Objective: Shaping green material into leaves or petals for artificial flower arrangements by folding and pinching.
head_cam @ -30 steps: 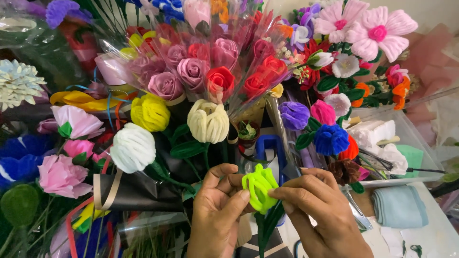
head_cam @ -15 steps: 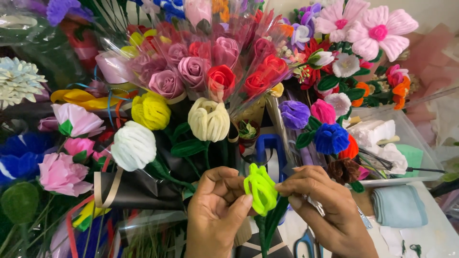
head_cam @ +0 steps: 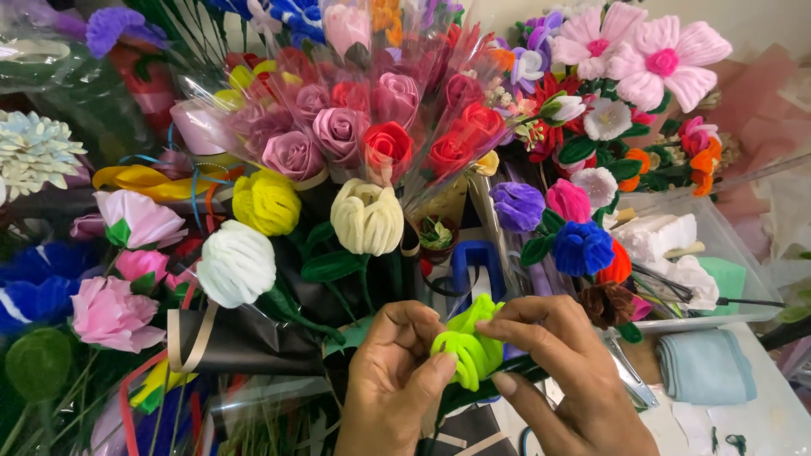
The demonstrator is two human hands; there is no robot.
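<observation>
A small lime-green flower bud of fuzzy bent pipe cleaner (head_cam: 467, 348) is being held low in the middle of the view, in front of a crowded display of handmade flowers. It is being pinched from both sides: the left hand (head_cam: 395, 384) is closing thumb and forefinger on the bud's lower left, while the right hand (head_cam: 564, 376) is being laid over the top and right side, its fingertips (head_cam: 498, 323) pressing on the upper loops. Both hands are therefore grasping the bud; neither is clenched empty or released.

The bud is judged to be very light and soft, springy in its loops but easily bent out of shape, since the fuzzy wire is yielding to slight pressure. A firmer hold is probably being offered at the base, where the loops gather into the dark green stem (head_cam: 498, 378).

The stem is running from the bud's base down and to the right, beneath the right hand, so the long axis is lying at a slant, with the bud's open end pointing up and to the left, toward the cream pipe-cleaner tulip (head_cam: 367, 217). A white pipe-cleaner tulip (head_cam: 236, 263) is standing well to the left, and a folded pale blue cloth (head_cam: 706, 365) is lying on the white table (head_cam: 777, 414) at the right.
</observation>
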